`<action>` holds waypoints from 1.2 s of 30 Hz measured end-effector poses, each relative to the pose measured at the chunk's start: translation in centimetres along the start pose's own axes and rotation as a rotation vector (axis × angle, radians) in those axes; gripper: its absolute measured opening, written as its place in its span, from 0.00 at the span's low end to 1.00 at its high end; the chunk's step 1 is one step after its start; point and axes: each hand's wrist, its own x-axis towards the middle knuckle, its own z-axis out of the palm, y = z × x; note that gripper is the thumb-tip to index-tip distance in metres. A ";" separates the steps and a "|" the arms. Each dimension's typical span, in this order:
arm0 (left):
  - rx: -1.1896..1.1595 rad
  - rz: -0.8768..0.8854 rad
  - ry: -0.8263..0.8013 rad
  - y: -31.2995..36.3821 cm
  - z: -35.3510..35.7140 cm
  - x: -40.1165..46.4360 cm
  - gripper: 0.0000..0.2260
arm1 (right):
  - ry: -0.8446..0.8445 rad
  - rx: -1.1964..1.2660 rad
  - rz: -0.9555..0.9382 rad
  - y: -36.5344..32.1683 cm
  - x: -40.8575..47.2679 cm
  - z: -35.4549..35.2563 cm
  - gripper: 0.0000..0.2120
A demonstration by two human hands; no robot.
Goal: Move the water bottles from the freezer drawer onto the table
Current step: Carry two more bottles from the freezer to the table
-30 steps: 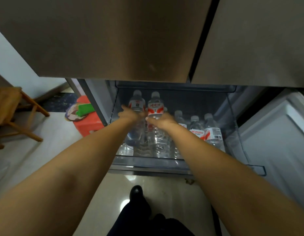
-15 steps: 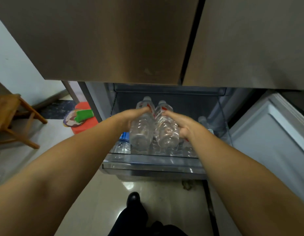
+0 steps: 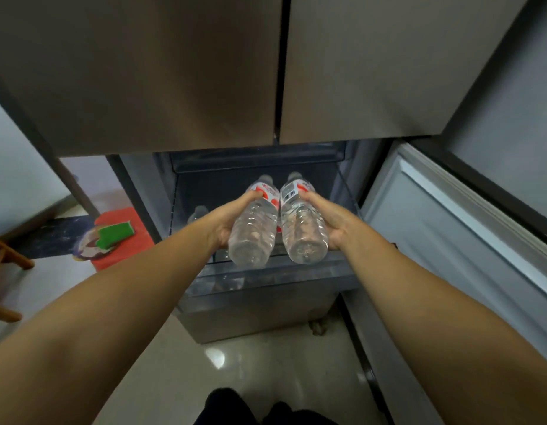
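Head view: each hand point(image 3: 226, 222) point(image 3: 333, 222) holds bottles point(image 3: 254, 231) above drawer rim point(image 3: 266, 279).

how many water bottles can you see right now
3: one held in the left hand at, one in the right hand at, one cap-up in the freezer drawer at. Others may be hidden behind them.
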 end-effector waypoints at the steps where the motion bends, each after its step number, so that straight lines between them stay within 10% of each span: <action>1: 0.011 0.004 -0.003 0.0 0.3 0.0 0.26 | 0.010 0.027 -0.021 0.2 -0.4 -0.1 0.27; 17: 0.444 0.156 -0.200 -1.9 1.0 -3.1 0.27 | 0.689 0.112 -0.539 9.9 -5.9 2.3 0.14; 26: 0.736 0.333 -0.428 -9.1 5.1 -4.9 0.11 | 1.116 0.111 -0.594 18.1 -14.4 2.0 0.22; 36: 0.948 0.356 -0.590 -20.7 9.4 -9.0 0.25 | 1.512 0.172 -0.570 29.6 -23.3 2.1 0.25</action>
